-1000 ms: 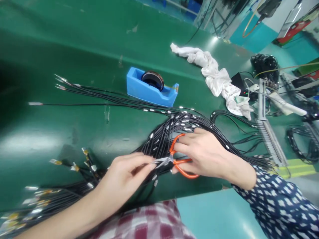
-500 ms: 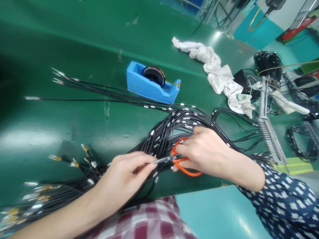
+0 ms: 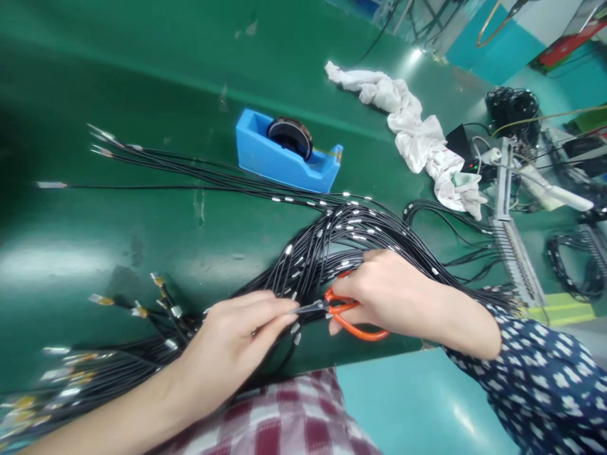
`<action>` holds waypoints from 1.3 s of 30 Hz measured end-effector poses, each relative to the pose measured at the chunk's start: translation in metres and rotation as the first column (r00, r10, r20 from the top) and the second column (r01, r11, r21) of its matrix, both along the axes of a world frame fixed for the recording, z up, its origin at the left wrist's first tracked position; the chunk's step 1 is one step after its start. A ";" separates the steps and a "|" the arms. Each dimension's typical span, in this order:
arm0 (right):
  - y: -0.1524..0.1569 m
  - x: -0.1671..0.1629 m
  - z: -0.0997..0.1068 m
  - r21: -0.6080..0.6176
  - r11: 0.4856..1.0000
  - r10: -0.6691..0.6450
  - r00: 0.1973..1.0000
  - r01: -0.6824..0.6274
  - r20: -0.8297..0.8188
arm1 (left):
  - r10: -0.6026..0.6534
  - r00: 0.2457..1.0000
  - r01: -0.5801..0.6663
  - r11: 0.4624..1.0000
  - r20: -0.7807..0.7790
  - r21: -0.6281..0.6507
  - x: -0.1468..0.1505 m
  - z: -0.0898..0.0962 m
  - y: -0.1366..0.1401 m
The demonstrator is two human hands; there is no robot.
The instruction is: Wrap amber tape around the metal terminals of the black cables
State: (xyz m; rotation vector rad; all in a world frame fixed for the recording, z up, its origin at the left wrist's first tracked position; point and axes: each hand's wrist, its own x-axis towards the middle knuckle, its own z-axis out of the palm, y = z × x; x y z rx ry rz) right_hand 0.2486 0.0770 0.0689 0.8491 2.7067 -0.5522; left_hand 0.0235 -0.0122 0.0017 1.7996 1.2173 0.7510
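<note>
Currently | orange-handled scissors (image 3: 327, 307): over the near side of the black cables (image 3: 310, 262) on the green bench (image 3: 227, 243), long axis roughly crosswise, blades pointing left | right hand (image 3: 389, 291): fingers curled around the handles | left hand (image 3: 249, 325): thumb and forefinger pressed together at the blade tips, anything pinched too small to tell

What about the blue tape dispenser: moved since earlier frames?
No. The blue tape dispenser keeps its place against the pale scuff near its left end on the green table; the whole view drifted slightly.
</note>
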 end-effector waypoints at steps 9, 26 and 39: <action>0.028 0.018 -0.010 -0.198 0.963 -0.210 0.971 0.185 -0.117 | 0.150 0.985 -0.132 0.973 0.083 -0.189 0.000 0.007 0.003; 0.158 0.025 -0.042 0.207 0.720 -0.577 0.737 0.662 -0.352 | 0.295 0.946 -0.242 0.918 0.132 -0.313 -0.024 0.014 -0.001; 0.161 0.023 -0.072 -0.397 0.805 -0.592 0.637 0.440 -0.494 | 0.287 0.942 -0.166 0.848 0.173 -0.503 -0.031 0.010 -0.002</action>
